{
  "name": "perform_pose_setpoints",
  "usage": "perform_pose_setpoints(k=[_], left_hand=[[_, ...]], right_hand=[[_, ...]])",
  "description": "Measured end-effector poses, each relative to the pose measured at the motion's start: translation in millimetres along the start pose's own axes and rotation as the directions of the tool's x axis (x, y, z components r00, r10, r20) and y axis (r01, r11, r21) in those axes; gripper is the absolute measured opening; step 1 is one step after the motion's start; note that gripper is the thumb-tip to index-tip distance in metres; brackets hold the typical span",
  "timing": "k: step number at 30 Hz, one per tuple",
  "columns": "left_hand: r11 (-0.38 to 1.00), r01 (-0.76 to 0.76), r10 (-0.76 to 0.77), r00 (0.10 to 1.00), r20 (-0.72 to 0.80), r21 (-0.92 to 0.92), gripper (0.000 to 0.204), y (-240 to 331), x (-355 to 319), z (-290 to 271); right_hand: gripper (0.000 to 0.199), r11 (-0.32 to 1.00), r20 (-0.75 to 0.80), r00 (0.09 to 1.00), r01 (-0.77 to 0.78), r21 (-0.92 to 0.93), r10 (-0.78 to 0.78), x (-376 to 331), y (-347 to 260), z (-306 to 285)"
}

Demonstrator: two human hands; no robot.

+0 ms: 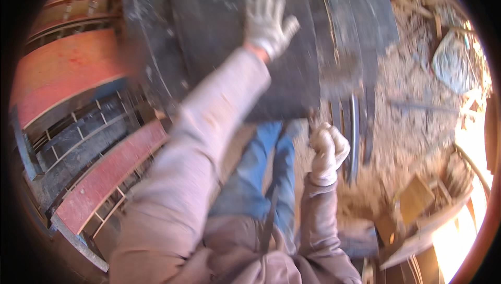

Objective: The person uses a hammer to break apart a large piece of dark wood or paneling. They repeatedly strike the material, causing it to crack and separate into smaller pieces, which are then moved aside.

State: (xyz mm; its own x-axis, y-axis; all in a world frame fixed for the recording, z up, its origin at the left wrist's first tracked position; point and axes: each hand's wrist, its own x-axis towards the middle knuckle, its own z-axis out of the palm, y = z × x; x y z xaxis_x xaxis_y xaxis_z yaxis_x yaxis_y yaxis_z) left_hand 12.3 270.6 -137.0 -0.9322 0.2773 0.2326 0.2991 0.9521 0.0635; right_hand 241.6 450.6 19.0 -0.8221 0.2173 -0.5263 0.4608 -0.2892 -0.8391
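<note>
The dark panel (pixel 235 39), stood upright before the person, was steadied by the flat, released left hand (pixel 267 20) while the clenched right hand (pixel 327 151) gripped its lower edge, best kept square.

I have one view only, a fisheye camera worn on the head, looking steeply down along my own arms (edges bend hard), close over the big dark flat board (pixel 235 49) and debris-strewn ground (pixel 412 122).
</note>
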Motion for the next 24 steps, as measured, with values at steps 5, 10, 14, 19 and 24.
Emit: perform_pose_setpoints(k=[5,10,14,19,24], left_hand=[[0.998,-0.001,0.004,0.999,0.044,-0.066,0.080,-1,17,2],[0.999,-0.047,0.046,0.998,-0.047,-0.024,0.080,1,19,20],[0.994,-0.032,0.036,0.999,0.034,-0.109,0.078,11,8,1],[1.000,-0.008,0.008,0.998,0.065,-0.007,0.079,-1,-5,11],[0.992,-0.064,0.061,0.998,-0.036,-0.106,0.077,13,4,20]], right_hand=[[0.020,0.914,0.108,0.909,0.406,-0.008,-0.403,-33,37,-45],[0.017,0.847,0.133,0.851,0.522,-0.099,-0.509,-28,56,-51],[0.010,0.857,0.135,0.886,0.464,-0.224,-0.445,-50,50,-50],[0.011,0.890,0.139,0.902,0.427,-0.159,-0.408,-54,45,-44],[0.007,0.662,0.103,0.862,0.453,-0.597,-0.497,-26,18,-16]])
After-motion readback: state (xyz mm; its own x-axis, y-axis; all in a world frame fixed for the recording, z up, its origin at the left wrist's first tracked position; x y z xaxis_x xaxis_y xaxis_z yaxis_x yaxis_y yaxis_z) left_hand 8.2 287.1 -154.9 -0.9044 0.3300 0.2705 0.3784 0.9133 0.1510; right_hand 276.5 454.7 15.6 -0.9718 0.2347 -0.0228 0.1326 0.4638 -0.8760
